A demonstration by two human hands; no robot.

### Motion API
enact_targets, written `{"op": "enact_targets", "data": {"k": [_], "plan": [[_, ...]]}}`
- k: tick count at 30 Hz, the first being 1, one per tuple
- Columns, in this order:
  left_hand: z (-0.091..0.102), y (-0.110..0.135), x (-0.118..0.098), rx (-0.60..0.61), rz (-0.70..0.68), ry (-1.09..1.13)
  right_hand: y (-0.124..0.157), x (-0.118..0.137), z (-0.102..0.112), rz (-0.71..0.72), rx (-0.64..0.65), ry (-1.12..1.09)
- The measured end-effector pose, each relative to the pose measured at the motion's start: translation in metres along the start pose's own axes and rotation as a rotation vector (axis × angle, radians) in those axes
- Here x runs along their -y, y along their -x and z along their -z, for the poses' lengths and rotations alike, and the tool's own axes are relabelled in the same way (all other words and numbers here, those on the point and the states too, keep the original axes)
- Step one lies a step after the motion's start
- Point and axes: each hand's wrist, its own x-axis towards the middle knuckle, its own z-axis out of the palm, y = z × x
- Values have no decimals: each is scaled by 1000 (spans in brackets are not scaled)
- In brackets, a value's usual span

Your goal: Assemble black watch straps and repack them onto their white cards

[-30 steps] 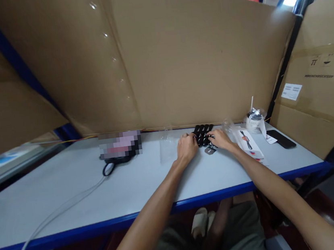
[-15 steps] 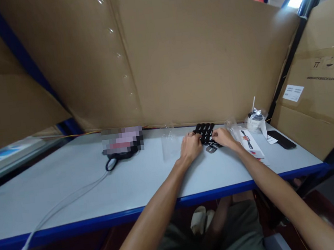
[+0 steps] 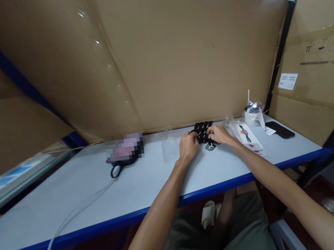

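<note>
A cluster of black pieces with rounded ends (image 3: pixel 203 127) lies in rows on the white tabletop, too small to name more exactly. At its left edge, my left hand (image 3: pixel 188 143) has its fingers curled round the black pieces. My right hand (image 3: pixel 219 134) pinches the cluster's right side between thumb and fingers. Just in front of the cluster is a small dark tag with a white mark (image 3: pixel 210 147). The fingertips hide part of what each hand grips.
Clear plastic bags (image 3: pixel 169 147) lie left of my hands. To the right are a white printed box (image 3: pixel 249 136), a wrapped cup with a straw (image 3: pixel 253 115) and a black phone (image 3: pixel 280 129). A blurred device (image 3: pixel 125 149) with a cable sits left. Cardboard (image 3: pixel 171 59) walls the back.
The camera view has shifted and tilted slightly. Both hands stay at the black pieces, with the right-hand fingers slightly closer to the cluster's middle.
</note>
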Motion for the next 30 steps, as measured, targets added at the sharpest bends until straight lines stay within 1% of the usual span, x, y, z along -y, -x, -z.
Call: {"op": "enact_targets", "data": {"k": [4, 6, 8, 12, 16, 19, 22, 25, 26, 28, 30], "plan": [[-3, -2, 3, -27, -13, 16, 5, 6, -5, 91, 13, 56], [-4, -3, 4, -38, -17, 28, 5, 8, -9, 83, 15, 111], [-5, -4, 4, -49, -18, 39, 4, 11, -11, 32, 6, 150], [-6, -5, 3, -53, -11, 52, -5, 17, -14, -139, 18, 196], [-5, -6, 3, -59, -12, 57, -17, 18, -16, -243, 5, 130], [-3, -5, 2, -72, -20, 80, -24, 10, -14, -301, -15, 25], [-1, -4, 2, -92, -19, 111, -28, -3, -8, -337, -64, -131], [-4, -6, 4, -126, -3, 214, -27, -10, -2, -400, -136, -424], [-6, -8, 5, -131, 13, 288, -26, -10, 0, -422, -161, -531], [-11, -13, 6, -113, 86, 514, -23, -8, 2, -433, -203, -728], [-15, -18, 5, -45, 191, 795, -19, -1, 3, -396, -213, -897]]}}
